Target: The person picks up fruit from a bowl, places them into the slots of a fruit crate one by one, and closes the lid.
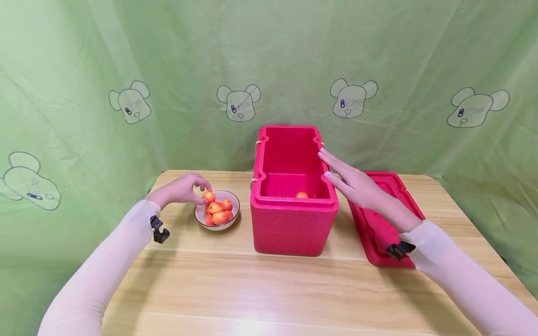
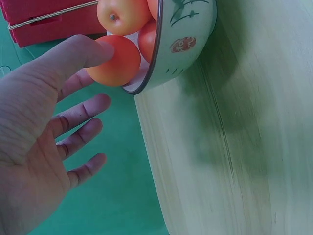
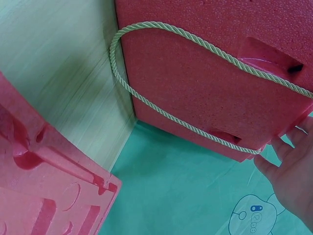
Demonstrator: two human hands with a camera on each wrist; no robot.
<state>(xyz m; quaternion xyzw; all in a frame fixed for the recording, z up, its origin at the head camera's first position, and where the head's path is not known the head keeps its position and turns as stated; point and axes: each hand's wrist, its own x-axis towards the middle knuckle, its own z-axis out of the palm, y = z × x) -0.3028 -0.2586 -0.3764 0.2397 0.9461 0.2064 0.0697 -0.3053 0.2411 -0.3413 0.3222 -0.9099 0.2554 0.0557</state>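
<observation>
My left hand [image 1: 185, 187] is at the rim of a pale bowl [image 1: 217, 227] heaped with several small, smooth orange fruits. Its thumb and index finger pinch one orange fruit [image 2: 116, 62] at the bowl's edge, while the other fingers extend apart from it. Right of the bowl stands a tall red foam box [image 1: 294, 227], lidless, with an orange fruit [image 1: 301, 194] visible inside near its front wall. My right hand [image 1: 355, 184] rests with straight fingers on the box's right rim. In the right wrist view, a twisted rope [image 3: 183, 33] hangs along the box's side.
The red lid [image 1: 388, 179] lies on the wooden table [image 1: 235, 289] to the right of the box, partly under my right forearm. Behind the table hangs a green curtain [image 1: 290, 51] printed with bear heads.
</observation>
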